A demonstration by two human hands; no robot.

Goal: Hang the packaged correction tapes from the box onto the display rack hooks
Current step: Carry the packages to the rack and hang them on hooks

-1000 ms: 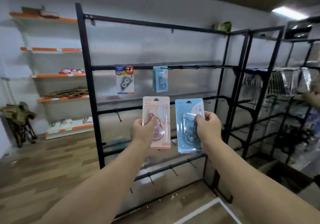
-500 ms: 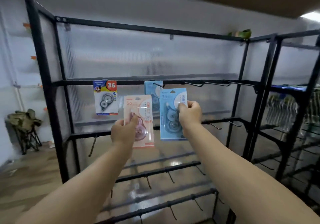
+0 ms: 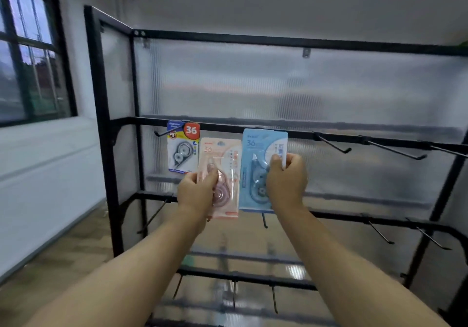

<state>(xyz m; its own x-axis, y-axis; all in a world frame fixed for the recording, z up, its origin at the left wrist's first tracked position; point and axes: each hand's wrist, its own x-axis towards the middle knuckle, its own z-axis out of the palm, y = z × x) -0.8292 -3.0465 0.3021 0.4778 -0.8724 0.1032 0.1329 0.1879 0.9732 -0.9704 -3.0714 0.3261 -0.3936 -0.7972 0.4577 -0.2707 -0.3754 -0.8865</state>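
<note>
My left hand [image 3: 196, 195] grips a pink packaged correction tape [image 3: 224, 164] by its lower left, held upright in front of the black display rack [image 3: 106, 149]. My right hand [image 3: 285, 177] grips a blue packaged correction tape [image 3: 258, 149] by its right edge; its top reaches the rack's middle bar [image 3: 379, 141]. A white, blue and red pack marked 36 [image 3: 182, 146] hangs on the leftmost hook of that bar. An earlier-hung blue pack is hidden behind the held one. The box is out of view.
Empty hooks [image 3: 331, 144] stick out to the right along the middle bar, and more hooks [image 3: 379, 233] line the lower bars. A ribbed translucent panel [image 3: 253, 86] backs the rack. A window [image 3: 27, 48] and white wall stand to the left over a wooden floor.
I have moved closer to the rack and the view has swung left. Both hands have lifted their packs, and the blue pack now covers the blue one hanging on the bar.
</note>
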